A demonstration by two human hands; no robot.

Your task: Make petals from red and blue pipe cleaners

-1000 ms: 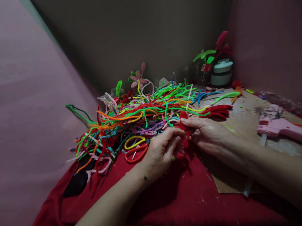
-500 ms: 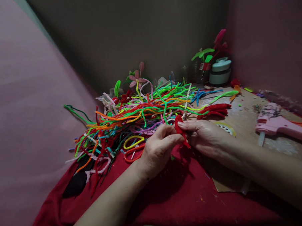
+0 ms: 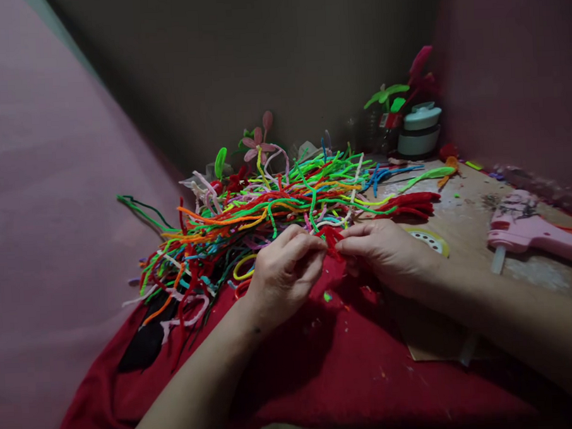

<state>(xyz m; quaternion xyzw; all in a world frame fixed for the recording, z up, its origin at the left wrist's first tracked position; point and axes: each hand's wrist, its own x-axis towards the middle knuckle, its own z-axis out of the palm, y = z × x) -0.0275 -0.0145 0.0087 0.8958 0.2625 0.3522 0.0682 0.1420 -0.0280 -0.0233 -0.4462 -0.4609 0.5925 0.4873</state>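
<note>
The grip of both hands is pinched together: a fuzzy red piece [image 3: 333, 243] is held between the fingertips of the left hand [image 3: 287, 265] and those of the right hand [image 3: 387, 253], just right of the frame's centre. Its exact shape is partly hidden by the fingers.

If it is pulled unevenly from the two sides, the piece could be bent out of shape or let slip from one pinch. Loose strands could also be snagged, since the tangled pile of fuzzy stems [image 3: 276, 205] is spread close behind the knuckles — and a dropped red piece could easily be lost against the red cloth [image 3: 369, 381], being so near it in colour.

The surface is covered by that cloth along the lower frame, and by a brown board [image 3: 465, 200] at the right, on which a pink glue gun [image 3: 521, 232] and a yellow-rimmed disc [image 3: 430, 240] are laid. A lidded container [image 3: 419, 133] is set at the upper right. The room is dimly lit — the corner is closed in by a dark wall [image 3: 260, 57] and pinkish sides.
</note>
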